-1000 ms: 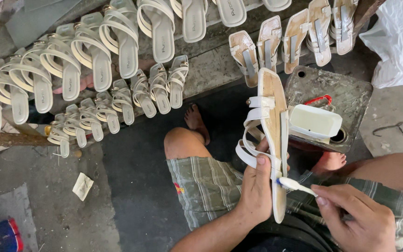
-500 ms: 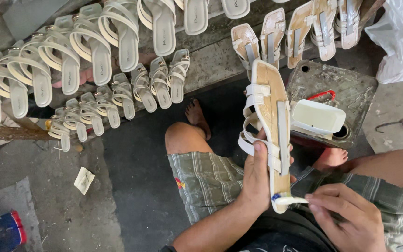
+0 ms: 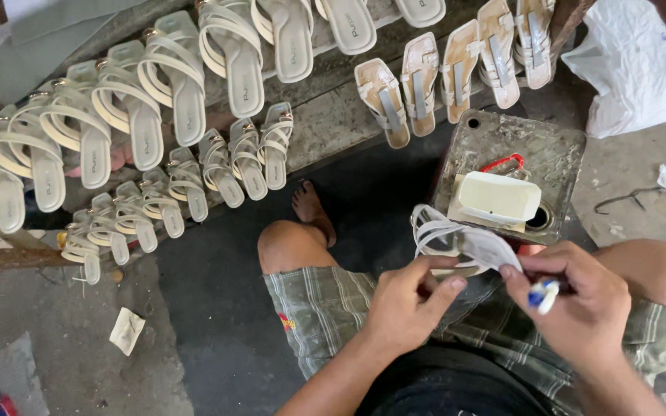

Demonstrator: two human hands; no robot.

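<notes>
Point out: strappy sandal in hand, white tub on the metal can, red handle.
strappy sandal (image 3: 472, 245), head view, on the sole near the toe
white tub (image 3: 499, 197), head view, middle of its top
red handle (image 3: 505, 162), head view, top of the loop

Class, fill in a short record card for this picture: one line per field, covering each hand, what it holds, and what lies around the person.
Left hand: left hand steadies the white strappy sandal over the lap
Right hand: right hand pinches the sandal's edge and holds a small blue-and-white tool
Container: white tub on a grey metal stand just beyond the hands
Rows: finished cream sandals lined up on boards; bare soles to the upper right
Ground: crumpled paper scrap; white plastic bag
</notes>
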